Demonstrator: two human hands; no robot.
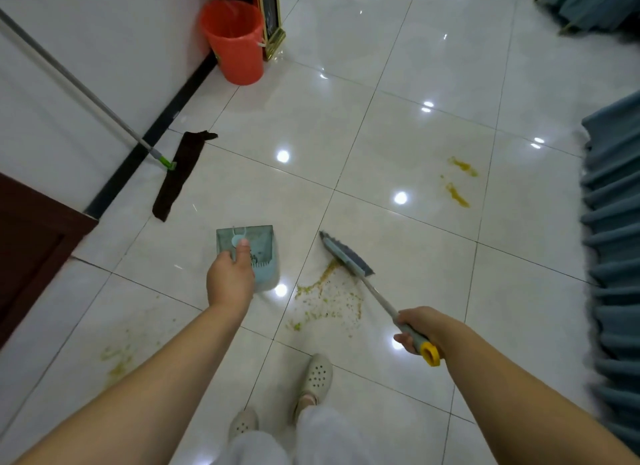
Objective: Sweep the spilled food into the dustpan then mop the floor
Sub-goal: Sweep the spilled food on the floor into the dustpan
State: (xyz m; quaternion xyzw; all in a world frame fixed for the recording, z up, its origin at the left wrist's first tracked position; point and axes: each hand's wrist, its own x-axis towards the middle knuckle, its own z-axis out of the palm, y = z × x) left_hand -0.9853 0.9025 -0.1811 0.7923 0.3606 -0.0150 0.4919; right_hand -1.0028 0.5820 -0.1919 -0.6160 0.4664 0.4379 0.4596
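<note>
My left hand (230,279) grips the handle of a pale blue dustpan (258,248), held above the white tiled floor. My right hand (415,329) grips the grey handle of a broom with a yellow end ring; its grey-blue brush head (346,255) rests on the floor at the far edge of a patch of yellow-green spilled food (329,298). The dustpan is to the left of that patch. A second smear of spilled food (459,182) lies farther right, and a third faint one (117,357) at the near left. A flat mop (178,177) with a dark cloth leans on the left wall.
A red bucket (235,42) stands by the wall at the back, beside a black framed board (272,17). Blue pleated cloth (613,229) hangs along the right edge. A dark wooden door (31,243) is at the left. My two feet in pale clogs (317,378) stand below the spill.
</note>
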